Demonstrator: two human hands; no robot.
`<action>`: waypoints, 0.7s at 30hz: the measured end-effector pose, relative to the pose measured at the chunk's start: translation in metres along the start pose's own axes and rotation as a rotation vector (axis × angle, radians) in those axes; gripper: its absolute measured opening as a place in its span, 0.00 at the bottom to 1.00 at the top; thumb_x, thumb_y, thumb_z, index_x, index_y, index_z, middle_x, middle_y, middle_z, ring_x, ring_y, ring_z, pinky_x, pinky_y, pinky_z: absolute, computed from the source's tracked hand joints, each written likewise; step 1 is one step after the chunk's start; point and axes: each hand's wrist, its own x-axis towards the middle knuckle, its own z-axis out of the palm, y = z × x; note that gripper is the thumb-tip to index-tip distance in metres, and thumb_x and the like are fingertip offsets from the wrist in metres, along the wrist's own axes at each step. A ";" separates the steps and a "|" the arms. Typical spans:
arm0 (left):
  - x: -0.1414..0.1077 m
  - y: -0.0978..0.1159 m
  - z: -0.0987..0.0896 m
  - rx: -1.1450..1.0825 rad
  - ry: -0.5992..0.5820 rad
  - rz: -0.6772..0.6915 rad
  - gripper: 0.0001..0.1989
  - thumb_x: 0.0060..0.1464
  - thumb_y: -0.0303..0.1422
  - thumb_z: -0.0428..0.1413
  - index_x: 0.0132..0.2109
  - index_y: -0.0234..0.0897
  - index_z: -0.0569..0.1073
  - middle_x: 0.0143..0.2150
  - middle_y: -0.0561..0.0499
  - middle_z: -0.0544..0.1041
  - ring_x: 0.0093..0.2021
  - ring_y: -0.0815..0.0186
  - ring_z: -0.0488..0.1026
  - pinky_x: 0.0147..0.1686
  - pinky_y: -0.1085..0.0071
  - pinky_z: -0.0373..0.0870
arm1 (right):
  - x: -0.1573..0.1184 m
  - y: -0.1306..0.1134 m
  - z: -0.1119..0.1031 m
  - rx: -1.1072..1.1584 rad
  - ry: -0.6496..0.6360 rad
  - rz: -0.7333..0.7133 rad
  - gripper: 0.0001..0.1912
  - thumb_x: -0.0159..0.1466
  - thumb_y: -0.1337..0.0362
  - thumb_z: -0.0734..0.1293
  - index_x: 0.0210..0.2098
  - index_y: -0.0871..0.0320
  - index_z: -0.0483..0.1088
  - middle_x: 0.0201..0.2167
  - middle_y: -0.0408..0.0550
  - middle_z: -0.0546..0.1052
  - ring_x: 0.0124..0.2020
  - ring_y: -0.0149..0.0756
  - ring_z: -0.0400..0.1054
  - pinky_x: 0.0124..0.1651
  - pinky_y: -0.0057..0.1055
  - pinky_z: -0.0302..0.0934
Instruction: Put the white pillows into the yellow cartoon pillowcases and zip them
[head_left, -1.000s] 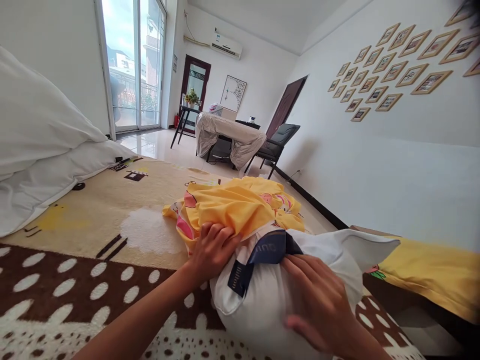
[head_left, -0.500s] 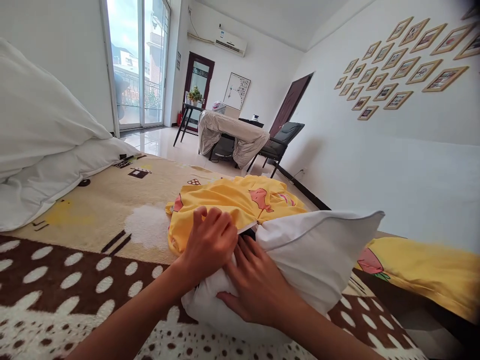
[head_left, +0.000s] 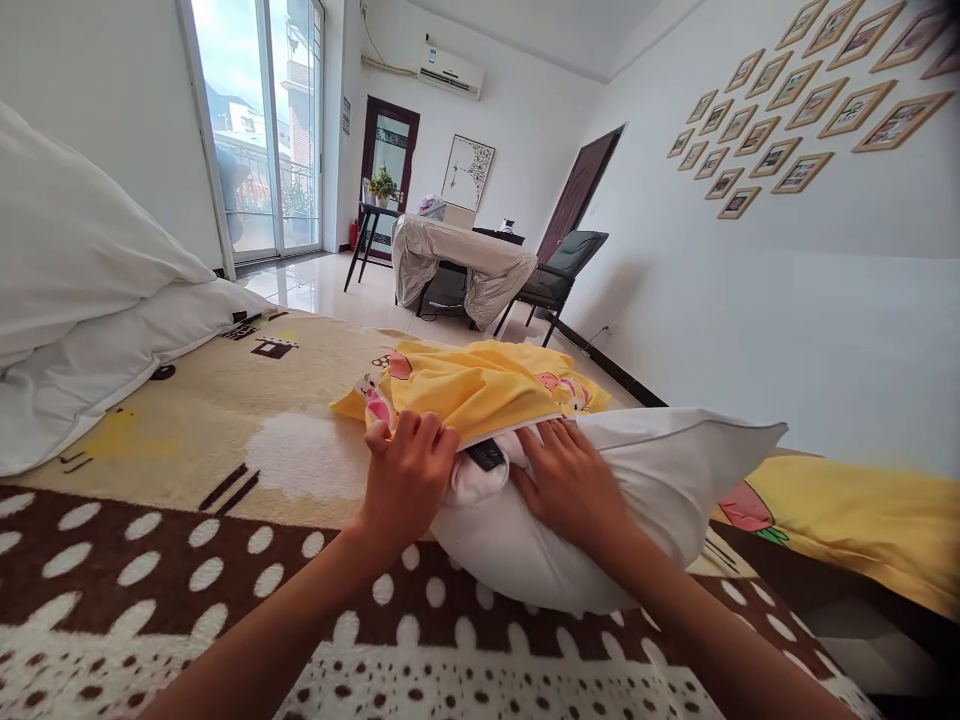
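Note:
A yellow pillowcase (head_left: 480, 375) with printed cartoon figures lies bunched on the bed, its opening turned toward me. The edge of that opening is pinched in the closed fingers of my left hand (head_left: 411, 470). A white pillow (head_left: 667, 490) sits partly in the opening, with most of it outside on my side. My right hand (head_left: 570, 480) lies on top of the pillow, fingers stretched forward and their tips at the case's edge. Between my hands a pillow corner shows with a black label (head_left: 486, 455) on it.
Beneath everything is a brown and cream patterned blanket (head_left: 300, 400). White bedding (head_left: 82, 270) is piled at the left, and another yellow piece of bedding (head_left: 862, 520) rests at the right. Farther off stand a covered table (head_left: 465, 245) and a dark chair (head_left: 562, 270).
My right hand has moved forward and right, away from my left hand. The pillow's near end has shifted right, and the black label has come into clearer view.

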 end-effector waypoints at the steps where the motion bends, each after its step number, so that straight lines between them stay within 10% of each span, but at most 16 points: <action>1: -0.001 0.002 0.002 0.012 0.005 0.001 0.06 0.53 0.24 0.53 0.29 0.38 0.67 0.29 0.51 0.71 0.36 0.59 0.64 0.38 0.59 0.49 | 0.002 0.005 0.002 -0.016 -0.009 0.027 0.17 0.62 0.60 0.63 0.48 0.61 0.69 0.44 0.57 0.73 0.49 0.48 0.64 0.58 0.43 0.52; 10: -0.012 0.027 0.005 -0.215 0.144 0.137 0.15 0.53 0.22 0.53 0.21 0.36 0.63 0.19 0.54 0.62 0.26 0.66 0.57 0.36 0.63 0.54 | 0.008 0.005 0.012 -0.128 -0.065 0.258 0.14 0.61 0.68 0.60 0.44 0.63 0.71 0.44 0.59 0.75 0.48 0.47 0.65 0.57 0.43 0.50; 21: -0.035 0.045 0.017 -0.320 0.076 0.361 0.15 0.55 0.22 0.48 0.21 0.36 0.63 0.20 0.52 0.63 0.24 0.65 0.58 0.31 0.65 0.53 | 0.014 -0.015 0.012 -0.071 -0.097 0.158 0.17 0.63 0.64 0.61 0.47 0.60 0.74 0.47 0.60 0.75 0.49 0.55 0.63 0.59 0.53 0.46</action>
